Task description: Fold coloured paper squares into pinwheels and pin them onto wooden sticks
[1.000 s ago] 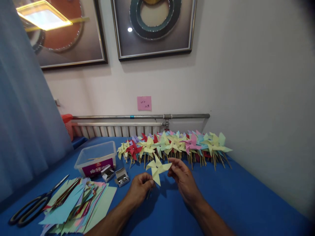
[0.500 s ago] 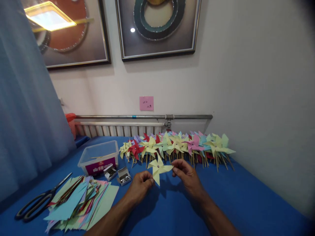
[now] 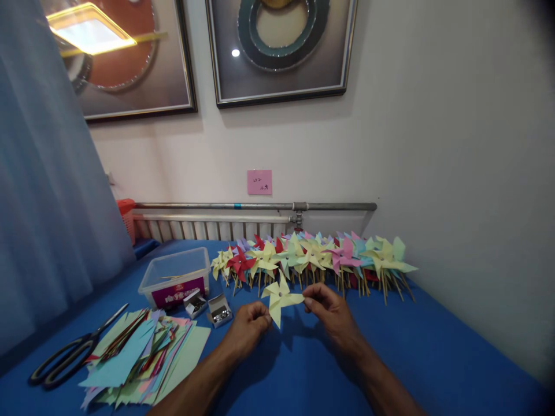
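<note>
The yellow pinwheel is held up over the blue counter, between the 2 hands. It shows 4 blades around 1 small hub. The left hand is closed just below and beside it, apparently pinching the stick, though the fingers hide that. The right hand pinches the tip of the right blade between thumb and finger.

It should be very light. The blades look like paper, springy along the folds but easily creased or torn, so a tip wants only a soft touch. The stick looks stiff and is likely the safe place for a firm hold, low and clear of the blades.

Behind stands 1 dense row of pinwheels, overlapping too much to count. To the left are 1 clear tub with at least 2 sticks in it, 2 small open boxes of shiny bits, 1 pile of paper, its sheets uncountable, and 1 pair of scissors. Farther back come 1 red basket, 1 pink note and 2 framed pictures.
</note>
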The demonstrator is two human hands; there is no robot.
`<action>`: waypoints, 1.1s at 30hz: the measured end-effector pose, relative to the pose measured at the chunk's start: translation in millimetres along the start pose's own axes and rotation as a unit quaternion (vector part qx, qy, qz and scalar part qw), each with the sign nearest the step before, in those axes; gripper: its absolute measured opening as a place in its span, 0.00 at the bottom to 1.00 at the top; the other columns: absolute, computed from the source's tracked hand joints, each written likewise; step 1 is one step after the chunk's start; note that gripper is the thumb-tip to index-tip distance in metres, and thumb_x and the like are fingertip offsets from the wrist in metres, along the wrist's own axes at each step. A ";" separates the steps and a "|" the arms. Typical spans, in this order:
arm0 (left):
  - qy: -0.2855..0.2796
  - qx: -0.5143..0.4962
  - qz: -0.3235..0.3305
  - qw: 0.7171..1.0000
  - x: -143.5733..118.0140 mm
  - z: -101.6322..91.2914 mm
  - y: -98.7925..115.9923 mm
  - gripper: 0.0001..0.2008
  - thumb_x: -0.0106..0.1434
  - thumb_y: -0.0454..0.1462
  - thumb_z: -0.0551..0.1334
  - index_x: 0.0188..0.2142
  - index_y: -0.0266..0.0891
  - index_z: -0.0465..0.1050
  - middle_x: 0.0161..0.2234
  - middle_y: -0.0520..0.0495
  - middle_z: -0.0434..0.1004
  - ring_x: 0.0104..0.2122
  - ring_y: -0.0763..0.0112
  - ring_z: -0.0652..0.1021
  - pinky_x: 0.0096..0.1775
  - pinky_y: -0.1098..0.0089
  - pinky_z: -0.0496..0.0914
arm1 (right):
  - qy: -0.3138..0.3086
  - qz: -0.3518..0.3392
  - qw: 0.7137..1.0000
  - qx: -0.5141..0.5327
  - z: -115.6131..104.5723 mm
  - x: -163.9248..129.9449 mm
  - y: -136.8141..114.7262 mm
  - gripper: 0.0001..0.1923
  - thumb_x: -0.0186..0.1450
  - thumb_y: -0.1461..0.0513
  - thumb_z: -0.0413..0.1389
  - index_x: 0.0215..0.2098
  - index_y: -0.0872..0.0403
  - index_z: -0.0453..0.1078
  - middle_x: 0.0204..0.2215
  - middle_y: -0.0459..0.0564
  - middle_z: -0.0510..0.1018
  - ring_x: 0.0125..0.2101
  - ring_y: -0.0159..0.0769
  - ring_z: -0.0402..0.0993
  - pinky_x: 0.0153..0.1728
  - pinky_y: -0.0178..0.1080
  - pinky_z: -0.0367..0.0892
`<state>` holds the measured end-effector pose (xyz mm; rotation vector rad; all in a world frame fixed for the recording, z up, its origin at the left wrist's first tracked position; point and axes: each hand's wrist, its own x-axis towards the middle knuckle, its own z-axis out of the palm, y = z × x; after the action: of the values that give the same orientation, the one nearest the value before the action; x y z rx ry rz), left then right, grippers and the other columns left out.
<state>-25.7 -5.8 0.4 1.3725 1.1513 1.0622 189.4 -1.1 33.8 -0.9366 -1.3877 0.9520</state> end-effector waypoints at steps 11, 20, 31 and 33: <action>-0.016 -0.004 0.010 1.000 1.3 -3.0 -2.7 0.07 0.53 0.39 0.62 0.23 0.40 0.67 0.18 0.55 0.66 0.17 0.78 0.59 0.23 0.72 0.50 | -0.017 -0.008 0.999 -0.049 -2.3 -1.3 -7.2 0.07 0.57 0.56 0.60 0.31 0.51 0.76 0.24 0.44 0.75 0.28 0.36 0.69 0.32 0.38 0.63; -0.005 0.011 0.024 1.000 0.2 -2.8 -0.5 0.06 0.52 0.39 0.61 0.23 0.40 0.67 0.19 0.53 0.67 0.19 0.76 0.61 0.25 0.71 0.50 | -0.014 -0.012 0.998 -0.064 -5.4 -0.2 -5.1 0.08 0.58 0.56 0.60 0.32 0.51 0.77 0.24 0.45 0.75 0.28 0.37 0.69 0.32 0.39 0.63; 0.003 0.007 0.018 1.000 0.8 -2.4 -2.7 0.08 0.53 0.40 0.64 0.24 0.39 0.69 0.18 0.54 0.67 0.18 0.78 0.60 0.24 0.72 0.50 | 0.021 -0.011 0.999 -0.025 -4.5 -0.6 -4.3 0.14 0.59 0.52 0.63 0.40 0.50 0.78 0.32 0.49 0.80 0.32 0.39 0.72 0.36 0.42 0.68; 0.007 -0.001 0.014 1.000 2.0 -2.2 -2.5 0.09 0.52 0.41 0.64 0.24 0.39 0.69 0.18 0.55 0.67 0.17 0.78 0.60 0.23 0.72 0.49 | 0.067 -0.005 0.998 0.000 -2.7 0.1 0.5 0.18 0.60 0.50 0.63 0.44 0.50 0.76 0.35 0.50 0.81 0.32 0.39 0.73 0.38 0.42 0.69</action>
<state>-27.8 -3.4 -1.8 1.3844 1.1444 1.0946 192.1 -0.8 33.4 -0.9753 -1.2773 0.8663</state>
